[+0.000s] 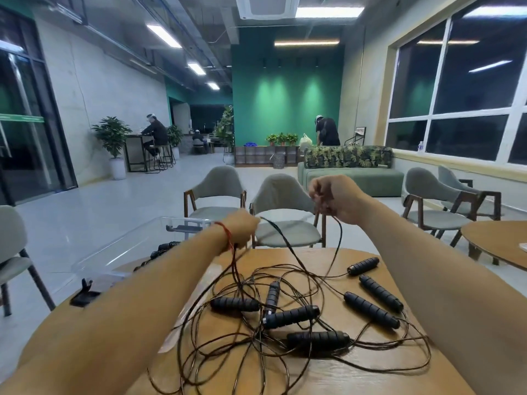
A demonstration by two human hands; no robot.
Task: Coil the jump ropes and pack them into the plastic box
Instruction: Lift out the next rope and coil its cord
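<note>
- hands first: the right hand (335, 199), raised in the middle of the frame, is pinched closed on a strand of thin dark cord (338, 240); the left hand (242, 228), lower and a little left of centre, is closed on the same run of cord, with more strands hanging from it. held apart and up like this, they seem to be drawing one rope free of the heap so it can be wound.
- round wooden surface (356, 372), filling the lower half of the frame, carries everything; the work sits near the person, likely for easy reach.
- plastic box (119, 252), clear, at the left-centre edge of the surface, stands open beside the left forearm, probably so each finished coil can be dropped in. dark shapes show through its wall, perhaps rope already inside; i cannot tell for sure.
- jump ropes (256, 337), a loose tangle in the lower centre, lie crossed over one another, not yet coiled. the cords look springy and prone to snagging, so pulling one out could drag the rest.
- black handles, the smallest pieces: several in the middle of the tangle, such as one (291, 316), and three more at centre right, such as one (380, 293), well apart from the box.
- red string (226, 233) circles the left wrist.
</note>
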